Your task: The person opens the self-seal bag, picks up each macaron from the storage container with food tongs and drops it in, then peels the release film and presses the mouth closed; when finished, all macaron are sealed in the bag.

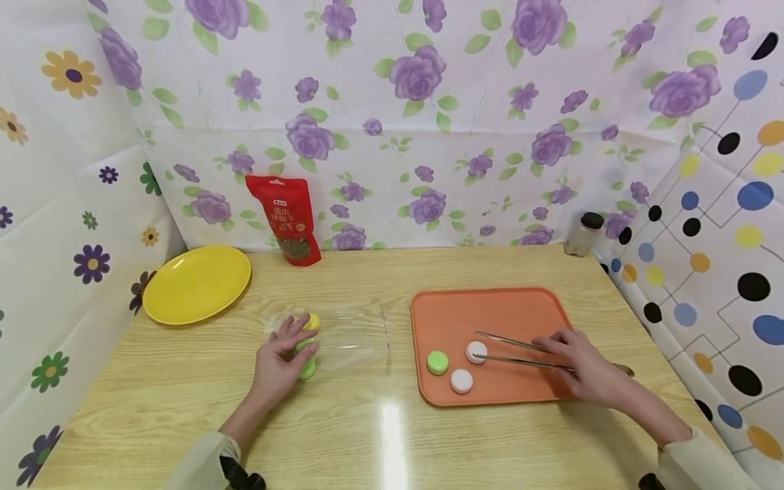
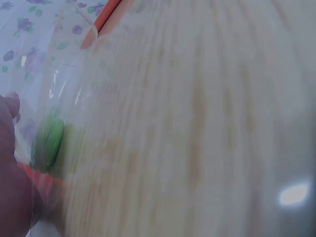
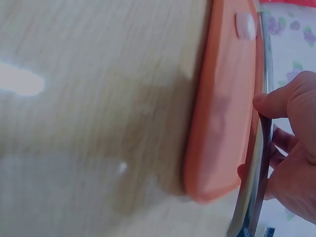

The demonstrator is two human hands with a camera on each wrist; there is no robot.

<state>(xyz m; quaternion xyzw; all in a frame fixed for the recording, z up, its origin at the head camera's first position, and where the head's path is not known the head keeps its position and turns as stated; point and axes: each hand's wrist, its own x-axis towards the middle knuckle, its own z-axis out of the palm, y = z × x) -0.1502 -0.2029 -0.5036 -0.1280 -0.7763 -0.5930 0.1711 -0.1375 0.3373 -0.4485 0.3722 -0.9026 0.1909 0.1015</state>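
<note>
My right hand (image 1: 578, 364) grips metal tongs (image 1: 520, 361) over the orange tray (image 1: 508, 306). The tong arms stand apart, their tips at a white macaron (image 1: 476, 352); whether they touch it I cannot tell. Another white macaron (image 1: 461, 381) and a green macaron (image 1: 437, 363) lie nearby on the tray. My left hand (image 1: 278, 361) holds the closed-off side of a clear plastic bag (image 1: 358, 340), thumb and fingers curled at it. Inside show a yellow macaron (image 1: 313, 322) and green macarons (image 2: 49, 143), partly hidden by the fingers.
A yellow plate (image 1: 196, 286) lies at the back left. Beside it a red food pouch (image 1: 288, 221) stands against the flowered cloth (image 1: 367, 129). At the back right corner is a small glass jar with a black lid (image 1: 583, 235). Wooden tabletop (image 1: 343, 435) separates bag and tray.
</note>
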